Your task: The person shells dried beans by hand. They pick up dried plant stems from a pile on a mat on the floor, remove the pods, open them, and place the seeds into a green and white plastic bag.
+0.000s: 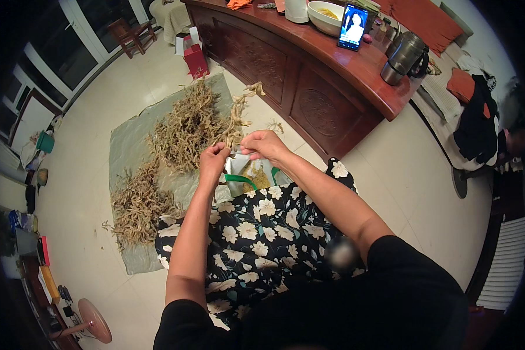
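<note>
My left hand [213,161] grips the lower end of a dried bean stalk [238,114] hung with tan pods. The stalk points up and away, its tip leaning right. Close beside its base is my right hand [264,145], with thumb and fingertips brought together; whether a pod is between them is too small to tell. Below both hands an open white bag [235,167] with green handles [241,178] holds small yellowish beans or seeds [255,177]. Beyond my left hand, a big heap of dried bean plants [188,124] lies on a grey-green plastic sheet [129,131].
A second heap of dry pods [142,205] lies nearer on the left. The carved wooden table [332,83] stands ahead to the right, bearing a lit phone [353,27], a bowl [321,18] and a metal flask [403,57]. A pink fan [95,320] stands at lower left.
</note>
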A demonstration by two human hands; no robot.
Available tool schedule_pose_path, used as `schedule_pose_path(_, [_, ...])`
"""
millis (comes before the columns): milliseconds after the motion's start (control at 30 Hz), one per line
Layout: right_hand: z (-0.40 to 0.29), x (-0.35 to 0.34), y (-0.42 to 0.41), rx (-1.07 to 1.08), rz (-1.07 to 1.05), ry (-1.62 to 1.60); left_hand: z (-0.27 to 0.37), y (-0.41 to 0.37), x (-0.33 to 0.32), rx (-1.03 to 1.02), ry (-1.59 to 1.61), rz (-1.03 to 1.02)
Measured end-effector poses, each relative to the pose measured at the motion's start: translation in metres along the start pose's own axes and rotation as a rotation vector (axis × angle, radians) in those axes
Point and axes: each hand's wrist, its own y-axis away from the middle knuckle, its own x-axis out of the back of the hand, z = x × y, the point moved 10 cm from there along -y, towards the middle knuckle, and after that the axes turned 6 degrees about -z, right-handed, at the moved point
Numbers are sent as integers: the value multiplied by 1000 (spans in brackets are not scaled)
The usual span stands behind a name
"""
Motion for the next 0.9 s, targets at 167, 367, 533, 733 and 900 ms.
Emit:
schedule_pose_path(167, [-24,12,-2,248,112,184,4,0,-1,12,-6,-7])
schedule_pose_path(367, [-38,15,3,341,154,148,5,-3,3,-99,-196,43])
schedule_pose_path(533, [-26,15,2,215,129,136,14,2,-5,-82,-252,-6])
schedule_pose_path(733, [-8,12,-4,87,36,97,12,2,-12,-73,-42,-64])
schedule_pose_path(900, [5,-6,-2,-39,-125,38,-1,-9,-9,-28,262,-94])
